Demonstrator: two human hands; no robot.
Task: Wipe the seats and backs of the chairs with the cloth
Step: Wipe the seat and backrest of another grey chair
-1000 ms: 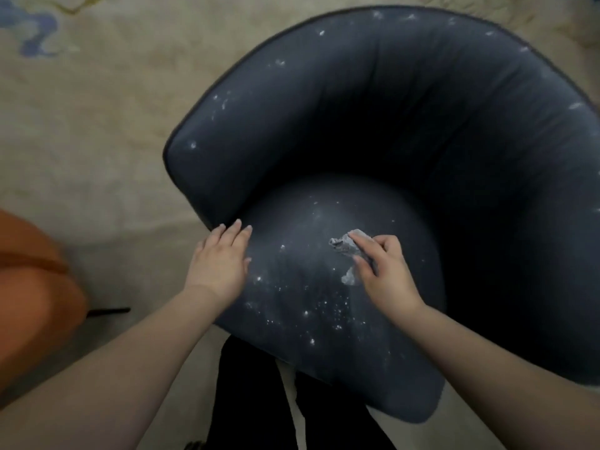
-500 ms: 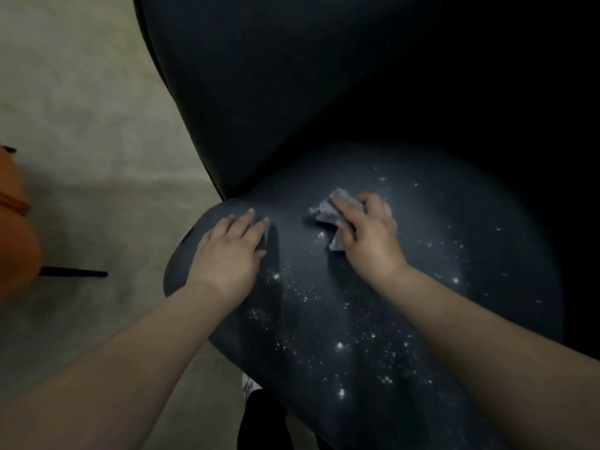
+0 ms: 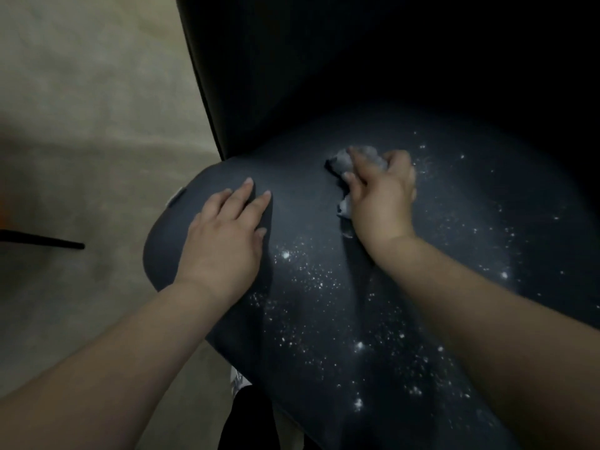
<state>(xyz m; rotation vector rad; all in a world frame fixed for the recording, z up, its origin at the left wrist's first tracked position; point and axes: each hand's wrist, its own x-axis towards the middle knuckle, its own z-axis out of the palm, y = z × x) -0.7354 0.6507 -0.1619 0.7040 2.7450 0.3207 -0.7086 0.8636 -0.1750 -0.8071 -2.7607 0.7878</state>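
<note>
Beige floor (image 3: 81,108) fills the left of the view, with a thin black rod (image 3: 42,240) lying on it near the left edge; the dark chair takes up everything else.

On the seat (image 3: 308,228), near its back edge where the backrest (image 3: 292,76) rises, the right hand (image 3: 380,196) presses a small grey cloth (image 3: 344,162). Its fingers are curled over the crumpled wad, pinning most of it under the palm, with bits showing ahead of the fingertips and beside the thumb. The left hand (image 3: 227,235) lies flat near the seat's left edge, fingers straight and slightly spread, holding nothing, apparently steadying the chair.

White specks (image 3: 324,287) cover the seat from its middle toward the front and right edges.

Risks, as I judge them: the cloth is small and bunched, so a stroke may smear or push specks along instead of lifting them, and sweeping toward the front edge could drop them onto the floor or the person's dark clothing (image 3: 246,423). The backrest is in deep shadow, so dirt there could be missed.

The cloth looks thin, limp and rumpled, pale grey against the upholstery.
</note>
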